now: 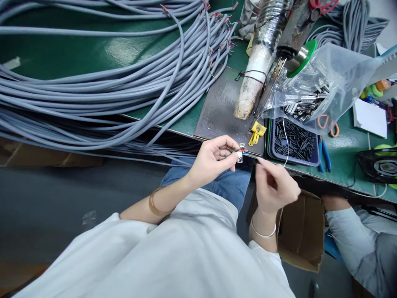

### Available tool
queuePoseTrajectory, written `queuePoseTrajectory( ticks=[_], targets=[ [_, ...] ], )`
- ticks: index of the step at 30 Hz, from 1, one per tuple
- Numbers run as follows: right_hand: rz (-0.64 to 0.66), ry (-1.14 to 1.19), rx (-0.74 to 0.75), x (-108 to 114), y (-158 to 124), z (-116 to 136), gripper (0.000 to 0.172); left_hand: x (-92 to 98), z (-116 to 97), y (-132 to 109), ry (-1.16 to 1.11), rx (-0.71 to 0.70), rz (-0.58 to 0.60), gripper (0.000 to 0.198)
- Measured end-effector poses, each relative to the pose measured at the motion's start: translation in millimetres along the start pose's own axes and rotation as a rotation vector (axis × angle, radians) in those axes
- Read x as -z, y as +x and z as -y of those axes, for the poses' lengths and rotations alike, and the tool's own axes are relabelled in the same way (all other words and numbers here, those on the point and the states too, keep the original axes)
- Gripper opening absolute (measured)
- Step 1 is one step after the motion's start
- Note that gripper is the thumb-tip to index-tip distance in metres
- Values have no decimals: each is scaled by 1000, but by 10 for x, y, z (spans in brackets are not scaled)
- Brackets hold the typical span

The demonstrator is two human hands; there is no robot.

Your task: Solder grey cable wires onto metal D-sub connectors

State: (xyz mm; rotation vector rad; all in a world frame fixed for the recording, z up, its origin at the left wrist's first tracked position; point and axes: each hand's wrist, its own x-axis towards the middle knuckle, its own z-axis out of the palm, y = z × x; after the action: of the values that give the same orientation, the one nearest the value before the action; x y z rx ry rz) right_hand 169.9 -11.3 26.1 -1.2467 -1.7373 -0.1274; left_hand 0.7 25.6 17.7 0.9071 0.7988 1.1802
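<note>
Pinches in the left hand [212, 157] a small metal connector [240, 159], with thumb and index fingertip closed on it and the remaining fingers loosely curled. Holds the right hand [274, 184] apart, at four o'clock from the connector, with fingers folded inward and thumb near index finger; blurred, so cannot tell whether clamped on anything. Places the connector between the two hands, at three o'clock from the left palm, just in front of the near edge of the table [349, 153]. Shows fine insulated wires [242, 150] in red, green and blue against the bright, boxy metal of the connector.

At one to two o'clock from the connector, a glossy yellow clip [257, 133] on a flat, dark, speckled plate [214, 109]. Toward twelve to one o'clock, a scorched, white-wrapped tube [252, 89], bound with dark wire. At two o'clock, a clear, crumpled plastic bag [347, 68] of shiny metal parts; behind it, a green-rimmed spool [302, 58] of silvery strand. Near three o'clock, a rectangular tray [294, 161] filled with short black tubes [293, 138]; just beside it, blue-handled pliers [324, 155]. At ten o'clock, a thick sweep of smooth grey cables [149, 95], with stripped ends fanned into coloured cores. At four to five o'clock, below the table, an open cardboard box [300, 231].
</note>
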Motion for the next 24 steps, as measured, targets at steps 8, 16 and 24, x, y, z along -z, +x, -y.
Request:
queuePoseTrajectory(
  ticks=[8, 16, 24],
  targets=[
    [241, -18, -40, -100, 1, -17, 3, 27, 34, 7, -28, 22, 58, 21],
    [-527, 314, -114, 13, 92, -69, 16, 64, 49, 73, -163, 10, 1, 27],
    [-139, 252, -127, -285, -181, -20, 21, 39, -10, 74, -286, 149, 32, 32]
  ],
)
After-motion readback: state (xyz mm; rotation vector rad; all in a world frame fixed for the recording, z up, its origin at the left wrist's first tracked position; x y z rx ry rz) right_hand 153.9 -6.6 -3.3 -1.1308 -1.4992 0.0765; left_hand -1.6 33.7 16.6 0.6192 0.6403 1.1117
